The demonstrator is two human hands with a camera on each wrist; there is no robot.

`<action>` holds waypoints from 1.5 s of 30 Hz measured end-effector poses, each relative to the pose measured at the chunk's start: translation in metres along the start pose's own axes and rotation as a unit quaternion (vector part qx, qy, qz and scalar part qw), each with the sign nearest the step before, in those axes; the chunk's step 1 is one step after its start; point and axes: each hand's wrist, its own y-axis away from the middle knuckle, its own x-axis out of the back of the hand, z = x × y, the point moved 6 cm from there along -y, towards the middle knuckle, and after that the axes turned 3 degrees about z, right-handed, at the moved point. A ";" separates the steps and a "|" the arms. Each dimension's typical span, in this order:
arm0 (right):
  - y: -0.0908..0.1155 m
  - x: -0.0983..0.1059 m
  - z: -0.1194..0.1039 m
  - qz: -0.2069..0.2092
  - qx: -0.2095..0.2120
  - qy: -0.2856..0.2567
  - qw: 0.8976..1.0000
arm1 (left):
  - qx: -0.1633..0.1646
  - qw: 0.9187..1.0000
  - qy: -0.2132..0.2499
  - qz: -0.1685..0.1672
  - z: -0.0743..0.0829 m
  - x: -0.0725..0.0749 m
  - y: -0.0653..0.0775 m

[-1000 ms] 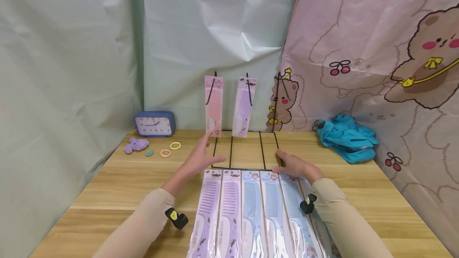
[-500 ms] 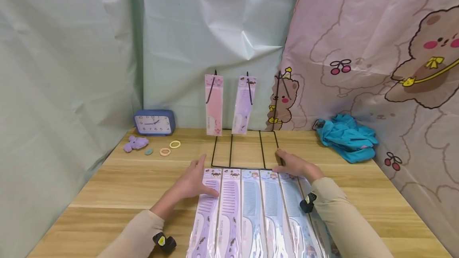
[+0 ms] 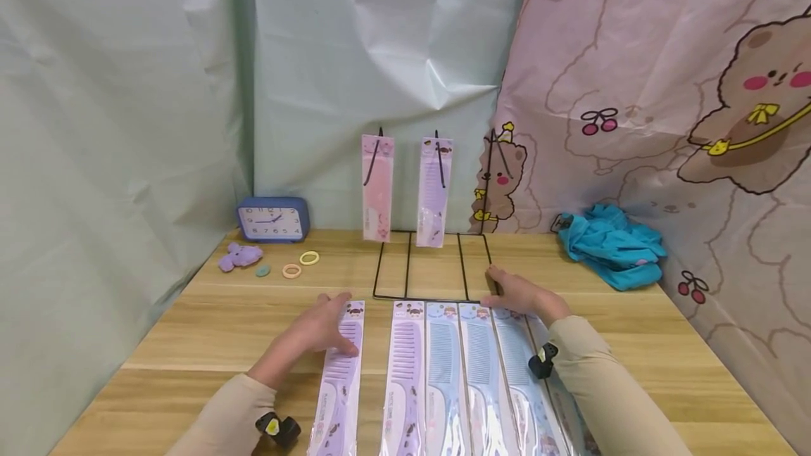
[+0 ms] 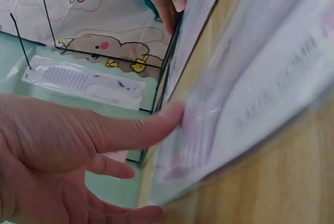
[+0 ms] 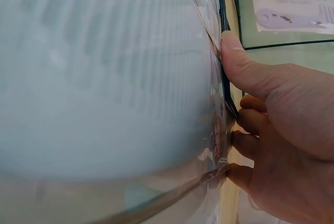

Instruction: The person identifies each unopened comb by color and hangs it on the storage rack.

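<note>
A packaged purple comb [image 3: 336, 400] lies at the left of a row of packs. My left hand [image 3: 317, 329] holds its upper end, thumb at the right and fingers toward the top left. In the left wrist view, the thumb [image 4: 151, 125] touches the clear wrapper. My right hand [image 3: 522, 292] grips the front right corner of the black wire rack [image 3: 437, 300], with the thumb on the wire in the right wrist view. A packaged pink comb [image 3: 378, 188] and a packaged purple comb [image 3: 434, 192] hang from the rack's hooks.
Another purple comb pack [image 3: 405, 378] and several blue comb packs [image 3: 446, 378] lie side by side. A blue clock [image 3: 274, 219], a purple soft toy [image 3: 240, 257] and small rings [image 3: 309, 258] stand at back left. Blue cloth [image 3: 611, 248] is bunched at back right.
My left hand has come back from beside the hanging pink pack to the leftmost purple comb, and that pack has slid left. The hanging purple pack has swung slightly. My right hand stays still.
</note>
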 end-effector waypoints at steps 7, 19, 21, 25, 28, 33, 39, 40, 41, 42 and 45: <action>-0.001 0.000 0.001 0.001 0.000 -0.001 1.000 | 0.009 1.000 -0.019 -0.004 0.004 0.001 0.006; -0.001 0.000 0.002 -0.001 -0.009 -0.010 1.000 | 0.003 0.998 -0.064 -0.004 0.016 -0.001 0.020; 0.000 0.000 0.001 -0.003 -0.010 -0.011 1.000 | 0.010 0.999 -0.049 -0.011 0.013 -0.001 0.020; 0.000 0.001 -0.001 -0.003 0.004 -0.009 1.000 | 0.018 0.999 -0.030 -0.019 0.008 0.002 0.019; 0.000 0.001 -0.003 -0.003 0.016 -0.006 1.000 | 0.019 0.999 -0.027 -0.024 0.007 0.005 0.020; 0.001 0.001 -0.003 -0.002 0.019 -0.011 1.000 | 0.021 0.999 -0.026 -0.029 0.007 0.008 0.020; 0.001 0.000 -0.002 0.001 0.016 -0.010 1.000 | 0.011 0.999 -0.034 -0.013 0.002 0.010 0.018; 0.001 0.001 -0.002 0.000 0.016 -0.010 1.000 | 0.011 0.999 -0.036 -0.011 0.002 0.010 0.018; 0.001 0.001 -0.002 0.000 0.015 -0.011 1.000 | 0.011 0.999 -0.037 -0.009 0.002 0.010 0.018; 0.001 0.001 -0.002 -0.001 0.014 -0.012 1.000 | 0.012 0.999 -0.039 -0.008 0.002 0.010 0.018; 0.001 0.001 -0.002 -0.002 0.015 -0.012 1.000 | 0.015 0.999 -0.047 -0.005 0.001 0.010 0.018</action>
